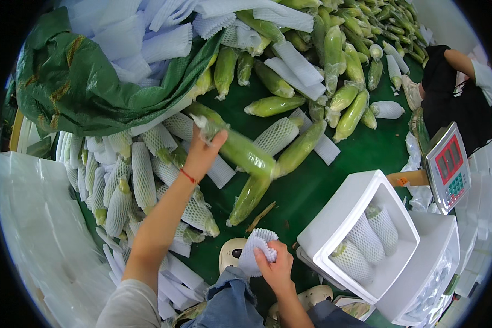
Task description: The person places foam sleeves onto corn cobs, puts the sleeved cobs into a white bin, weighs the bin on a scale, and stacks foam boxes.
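Observation:
My left hand [206, 149] grips the end of a plastic-wrapped ear of corn [246, 153], slightly blurred, above the green floor. Two more wrapped ears lie by its far end: one ear [301, 147] points up and right, another ear [249, 199] down and left. In my right hand [276, 264] is a white foam net sleeve [256, 252], held over my knee and shoe. Left of my left forearm lies a heap of corn ears in foam nets [119, 197]. To the right, a white foam box [344, 213] holds three netted ears [365, 235].
A green woven sack [106, 94] spills flat foam sleeves [164, 45] at upper left. Wrapped corn [352, 53] is piled at the top. A digital scale display [449, 164] rises behind the box. Another person [451, 90] is at the right. Clear plastic bags [37, 213] line the left.

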`<state>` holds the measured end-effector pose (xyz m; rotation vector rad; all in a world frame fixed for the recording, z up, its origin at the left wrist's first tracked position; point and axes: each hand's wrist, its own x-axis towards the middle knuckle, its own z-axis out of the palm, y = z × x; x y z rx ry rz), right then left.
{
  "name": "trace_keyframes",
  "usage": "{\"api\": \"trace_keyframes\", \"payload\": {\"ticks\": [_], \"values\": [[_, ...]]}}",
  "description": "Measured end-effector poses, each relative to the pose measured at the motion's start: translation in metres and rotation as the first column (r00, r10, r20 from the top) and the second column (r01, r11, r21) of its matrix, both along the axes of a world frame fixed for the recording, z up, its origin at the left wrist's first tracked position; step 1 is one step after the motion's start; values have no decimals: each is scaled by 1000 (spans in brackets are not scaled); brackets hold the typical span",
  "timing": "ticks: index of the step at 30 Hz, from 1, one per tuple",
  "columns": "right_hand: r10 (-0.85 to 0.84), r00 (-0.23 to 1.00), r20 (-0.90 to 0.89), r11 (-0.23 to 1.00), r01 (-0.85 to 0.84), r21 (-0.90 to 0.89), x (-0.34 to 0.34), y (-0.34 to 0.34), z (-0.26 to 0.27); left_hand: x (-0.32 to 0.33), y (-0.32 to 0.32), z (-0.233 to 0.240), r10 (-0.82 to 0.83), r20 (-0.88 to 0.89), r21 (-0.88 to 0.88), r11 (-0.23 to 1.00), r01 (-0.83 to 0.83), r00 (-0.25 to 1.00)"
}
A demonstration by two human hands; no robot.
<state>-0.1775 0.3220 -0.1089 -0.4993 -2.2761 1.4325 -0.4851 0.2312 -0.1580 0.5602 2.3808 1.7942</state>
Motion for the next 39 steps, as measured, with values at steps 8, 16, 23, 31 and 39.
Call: {"api": "trace_keyframes", "payload": {"ticks": [8,16,23,31,39], "values": [[-144,987,71,738,155,-657,23,-5,-7,59,-31,-44,-277,2,-539,809,235,961],[28,978,208,615,147,-774,-32,5,-29,180,-48,3,-491,367,-95,825,557,790],[379,888,260,620,-35,-783,-44,3,-56,176,-63,24,-350,618,-41,880,473,704],[502,839,210,6,239,-971,-70,-14,-59,147,-77,-19,-208,387,-43,969,243,898],[174,979,102,-33,110,-993,-62,-18,-99,162,-97,-2,-597,793,501,754,424,125]]}}
